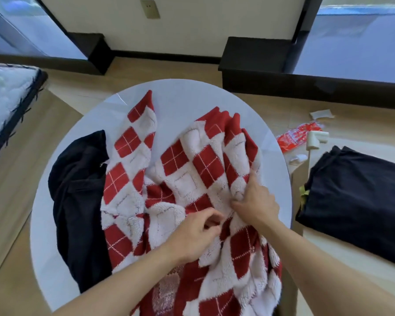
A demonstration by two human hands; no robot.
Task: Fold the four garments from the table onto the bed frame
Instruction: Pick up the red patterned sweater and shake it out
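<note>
A red and white diamond-patterned sweater [187, 169] lies spread and rumpled over the round white table [180, 96]. My left hand [196, 233] pinches a fold of the sweater near its middle. My right hand [253, 206] grips the sweater's right side, fingers dug into the fabric. A dark navy garment [78, 201] lies crumpled on the table's left side, partly under the sweater. On the right, a folded dark garment [360, 206] rests on the light wooden bed frame [324, 254].
A mattress [7, 96] with a dark edge sits at the far left. Red plastic packaging [299, 135], white foam corner pieces [315, 139] and scraps lie on the floor right of the table. Black window ledges [255, 58] run along the back wall.
</note>
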